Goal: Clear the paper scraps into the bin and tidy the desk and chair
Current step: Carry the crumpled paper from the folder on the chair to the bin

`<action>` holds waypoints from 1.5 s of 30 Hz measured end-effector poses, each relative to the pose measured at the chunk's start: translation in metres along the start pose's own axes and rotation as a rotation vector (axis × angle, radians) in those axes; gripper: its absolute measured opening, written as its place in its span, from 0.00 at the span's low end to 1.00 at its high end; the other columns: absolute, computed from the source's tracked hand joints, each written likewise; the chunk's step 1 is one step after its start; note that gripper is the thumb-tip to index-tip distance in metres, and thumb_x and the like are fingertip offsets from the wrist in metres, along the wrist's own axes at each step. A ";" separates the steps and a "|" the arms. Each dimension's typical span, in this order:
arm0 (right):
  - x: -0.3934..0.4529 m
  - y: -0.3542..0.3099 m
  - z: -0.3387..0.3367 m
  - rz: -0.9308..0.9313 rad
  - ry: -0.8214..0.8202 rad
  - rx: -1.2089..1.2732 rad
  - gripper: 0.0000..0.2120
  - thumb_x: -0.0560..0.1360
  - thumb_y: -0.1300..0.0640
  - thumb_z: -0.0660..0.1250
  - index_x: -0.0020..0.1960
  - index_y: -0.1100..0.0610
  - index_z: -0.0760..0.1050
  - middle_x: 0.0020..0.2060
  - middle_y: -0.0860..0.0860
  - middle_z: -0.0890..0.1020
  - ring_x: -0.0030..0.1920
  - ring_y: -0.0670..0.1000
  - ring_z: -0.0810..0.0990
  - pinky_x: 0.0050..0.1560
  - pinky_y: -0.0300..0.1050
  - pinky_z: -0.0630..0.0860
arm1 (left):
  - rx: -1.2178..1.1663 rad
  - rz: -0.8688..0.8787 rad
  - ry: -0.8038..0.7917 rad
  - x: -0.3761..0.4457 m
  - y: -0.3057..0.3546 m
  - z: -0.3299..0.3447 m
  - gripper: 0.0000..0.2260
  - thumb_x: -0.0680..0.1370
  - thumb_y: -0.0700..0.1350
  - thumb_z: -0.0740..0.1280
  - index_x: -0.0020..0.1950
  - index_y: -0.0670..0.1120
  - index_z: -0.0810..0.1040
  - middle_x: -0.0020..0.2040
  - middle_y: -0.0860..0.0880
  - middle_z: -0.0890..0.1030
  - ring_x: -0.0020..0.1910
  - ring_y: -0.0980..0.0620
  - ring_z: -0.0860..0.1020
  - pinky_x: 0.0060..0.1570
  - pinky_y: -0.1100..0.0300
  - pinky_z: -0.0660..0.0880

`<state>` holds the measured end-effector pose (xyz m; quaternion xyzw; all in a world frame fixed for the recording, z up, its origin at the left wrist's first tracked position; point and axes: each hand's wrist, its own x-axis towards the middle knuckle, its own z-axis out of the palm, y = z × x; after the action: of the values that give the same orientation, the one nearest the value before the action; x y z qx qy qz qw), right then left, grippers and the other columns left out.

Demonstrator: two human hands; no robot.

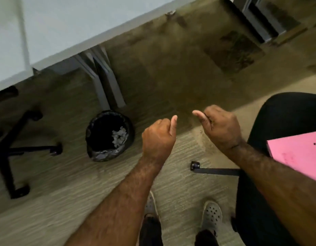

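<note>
A round black bin with a dark liner stands on the carpet beside the desk leg, and white paper scraps lie inside it. My left hand hovers just right of the bin, fingers curled into a loose fist with the thumb up, nothing visible in it. My right hand is held further right, also curled with the thumb out and nothing seen in it. The black chair sits at the right, a pink sheet lying on its seat. The white desk fills the upper left.
A second chair's black wheeled base stands at the left. The grey desk leg reaches the floor behind the bin. One caster arm of the right chair sticks out near my feet. A dark cabinet is at the top right.
</note>
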<state>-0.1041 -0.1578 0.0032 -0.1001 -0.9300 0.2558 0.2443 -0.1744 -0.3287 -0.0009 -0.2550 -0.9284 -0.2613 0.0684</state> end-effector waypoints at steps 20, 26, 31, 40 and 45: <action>0.042 -0.168 0.348 0.191 -0.379 0.329 0.15 0.80 0.48 0.62 0.45 0.60 0.73 0.40 0.52 0.73 0.39 0.51 0.72 0.38 0.43 0.64 | 0.085 -0.726 0.265 -0.007 -0.334 -0.005 0.20 0.80 0.50 0.62 0.34 0.38 0.76 0.30 0.38 0.78 0.30 0.39 0.76 0.29 0.56 0.62; 0.043 -0.176 0.402 0.159 -0.859 0.173 0.25 0.83 0.44 0.49 0.74 0.56 0.61 0.69 0.62 0.68 0.66 0.64 0.70 0.63 0.54 0.70 | 0.082 -0.789 -0.045 -0.002 -0.364 0.033 0.23 0.82 0.57 0.50 0.60 0.42 0.75 0.62 0.41 0.76 0.60 0.41 0.73 0.55 0.46 0.71; 0.035 -0.174 0.402 0.099 -0.958 0.000 0.28 0.81 0.39 0.45 0.78 0.49 0.53 0.77 0.57 0.56 0.76 0.61 0.56 0.71 0.65 0.60 | 0.223 -0.658 -0.227 -0.023 -0.377 0.036 0.25 0.82 0.56 0.44 0.74 0.47 0.64 0.77 0.46 0.61 0.75 0.43 0.58 0.71 0.41 0.56; 0.025 -0.176 0.376 0.098 -0.953 -0.018 0.30 0.80 0.37 0.43 0.78 0.49 0.54 0.78 0.55 0.55 0.77 0.57 0.53 0.74 0.64 0.55 | 0.232 -0.599 -0.278 -0.042 -0.367 0.011 0.27 0.81 0.57 0.40 0.77 0.48 0.57 0.79 0.49 0.55 0.77 0.46 0.51 0.74 0.44 0.47; 0.024 -0.178 0.347 0.125 -0.904 0.004 0.32 0.79 0.35 0.43 0.77 0.51 0.56 0.78 0.55 0.57 0.77 0.57 0.54 0.74 0.63 0.55 | 0.238 -0.570 -0.267 -0.045 -0.350 -0.007 0.28 0.82 0.57 0.40 0.76 0.46 0.61 0.78 0.47 0.58 0.77 0.45 0.54 0.74 0.44 0.48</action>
<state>-0.3112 -0.4494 -0.1536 -0.0337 -0.9350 0.2897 -0.2017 -0.3141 -0.6084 -0.1646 -0.0071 -0.9872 -0.1241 -0.1002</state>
